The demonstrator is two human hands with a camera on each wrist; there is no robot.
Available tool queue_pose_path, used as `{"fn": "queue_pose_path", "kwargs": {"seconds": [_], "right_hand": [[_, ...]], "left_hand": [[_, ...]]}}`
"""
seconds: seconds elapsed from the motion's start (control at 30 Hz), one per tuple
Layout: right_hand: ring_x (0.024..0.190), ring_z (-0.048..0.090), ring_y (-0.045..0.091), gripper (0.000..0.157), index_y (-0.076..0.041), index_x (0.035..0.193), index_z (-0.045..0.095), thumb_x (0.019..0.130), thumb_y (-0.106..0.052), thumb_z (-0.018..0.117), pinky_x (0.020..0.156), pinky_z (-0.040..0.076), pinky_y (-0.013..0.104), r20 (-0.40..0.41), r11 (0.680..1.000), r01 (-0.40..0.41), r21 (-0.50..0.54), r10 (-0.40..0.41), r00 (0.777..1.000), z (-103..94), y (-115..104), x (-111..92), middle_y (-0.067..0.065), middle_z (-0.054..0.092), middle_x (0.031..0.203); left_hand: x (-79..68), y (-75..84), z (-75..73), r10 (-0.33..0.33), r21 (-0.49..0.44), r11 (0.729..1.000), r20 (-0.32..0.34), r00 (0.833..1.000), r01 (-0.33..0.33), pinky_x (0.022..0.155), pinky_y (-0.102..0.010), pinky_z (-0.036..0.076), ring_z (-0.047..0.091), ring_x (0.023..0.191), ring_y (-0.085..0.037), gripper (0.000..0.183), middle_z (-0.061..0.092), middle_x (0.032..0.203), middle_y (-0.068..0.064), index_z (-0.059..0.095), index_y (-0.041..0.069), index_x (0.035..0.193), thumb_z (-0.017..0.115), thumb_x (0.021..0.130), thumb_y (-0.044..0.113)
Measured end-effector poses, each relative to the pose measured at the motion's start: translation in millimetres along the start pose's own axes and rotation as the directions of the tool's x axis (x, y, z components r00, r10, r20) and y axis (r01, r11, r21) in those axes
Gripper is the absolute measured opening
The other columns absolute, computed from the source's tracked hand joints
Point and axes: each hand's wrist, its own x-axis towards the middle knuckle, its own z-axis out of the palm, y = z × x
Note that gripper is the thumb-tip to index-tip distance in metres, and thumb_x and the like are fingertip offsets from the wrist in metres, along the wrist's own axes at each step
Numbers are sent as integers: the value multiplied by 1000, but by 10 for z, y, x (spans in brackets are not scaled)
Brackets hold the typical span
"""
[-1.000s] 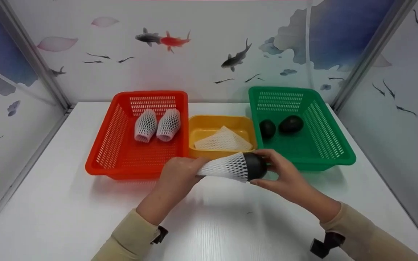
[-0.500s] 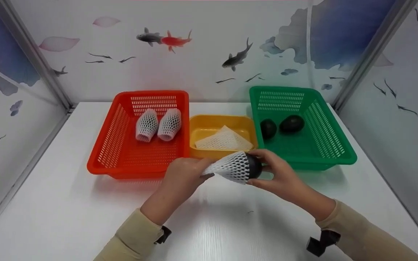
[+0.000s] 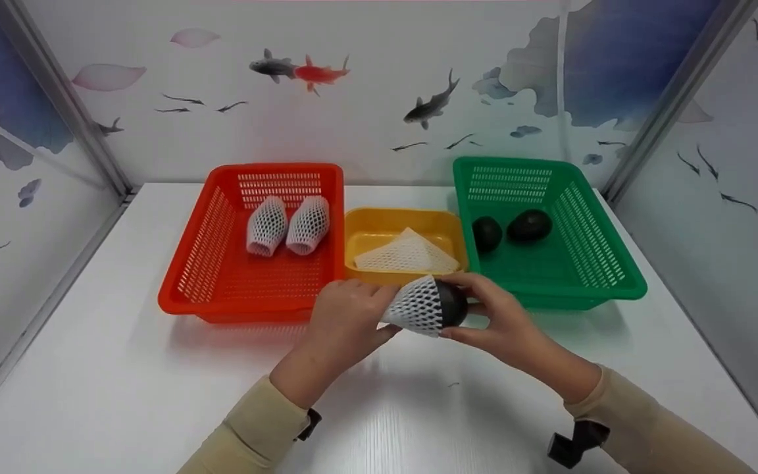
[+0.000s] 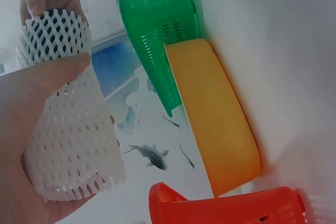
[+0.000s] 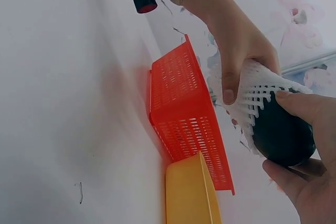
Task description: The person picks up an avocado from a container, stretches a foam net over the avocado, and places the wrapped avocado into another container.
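A dark avocado (image 3: 453,304) sits partly inside a white foam net sleeve (image 3: 417,306), held over the table in front of the baskets. My left hand (image 3: 353,322) grips the sleeve's narrow end, its thumb lying across the mesh in the left wrist view. With thumb and fingers my right hand (image 3: 501,326) holds the avocado's bare end. In the right wrist view the mesh edge (image 5: 257,98) reaches round part of the fruit, and the right thumb (image 5: 296,103) lies at that edge. The fruit's covered end is hidden by the net.
Two net-wrapped pieces (image 3: 287,227) lie in a red basket (image 3: 185,306) at the left. A yellow tray (image 3: 405,216) in the middle holds flat foam nets (image 3: 408,253). Two more avocados (image 3: 529,226) lie in the green basket (image 3: 616,289) at the right. Printed panels stand behind.
My left hand has moved right along the sleeve, closer to the avocado. The right hand and the fruit have shifted slightly left, and less of the sleeve's narrow end shows.
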Motion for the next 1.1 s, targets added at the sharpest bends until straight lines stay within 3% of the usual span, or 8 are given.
{"fn": "queue_pose_path", "kwargs": {"seconds": [0.23, 0.37, 0.53, 0.77, 1.1], "right_hand": [[124, 48, 20, 65, -15, 142, 47, 84, -11, 77, 93, 49, 30, 22, 997, 68, 32, -69, 997, 19, 64, -24, -1, 50, 139], [128, 46, 22, 64, -11, 146, 43, 89, -2, 70, 96, 48, 31, 37, 987, 128, 92, -132, 991, 0, 95, -20, 5, 46, 143], [119, 54, 19, 60, 0, 136, 50, 82, 13, 70, 90, 52, 31, -63, 968, 191, 161, -183, 981, 28, 118, -4, 14, 50, 132], [113, 53, 18, 58, 5, 124, 58, 71, 20, 75, 90, 50, 26, -166, 954, 293, 68, -279, 946, 68, 60, 2, 17, 56, 121], [110, 55, 20, 58, 0, 123, 62, 69, 15, 79, 90, 49, 23, -175, 949, 314, 6, -308, 935, 111, 137, 16, 13, 59, 118]], "left_hand": [[-7, -13, 18, -1, -3, 1000, 18, 1000, 1, 66, -31, 51, 63, 78, -19, 52, 70, 95, 0, 65, 16, 111, 76, 78, 55], [0, -36, -7, -16, -5, 1000, 21, 1000, 16, 67, -30, 52, 62, 79, -19, 54, 70, 97, 0, 64, 16, 113, 77, 77, 54], [11, -48, -17, -19, 20, 1000, -4, 1000, 19, 69, -30, 53, 63, 78, -19, 55, 70, 97, -1, 63, 14, 112, 77, 77, 54], [42, -11, -14, 7, 35, 999, -39, 999, -6, 72, -31, 54, 62, 80, -19, 58, 69, 101, -2, 61, 11, 115, 78, 77, 52], [88, 57, -46, 18, 69, 997, -6, 1000, -17, 75, -33, 54, 61, 87, -21, 61, 68, 106, -5, 60, 9, 116, 75, 78, 54]]}}
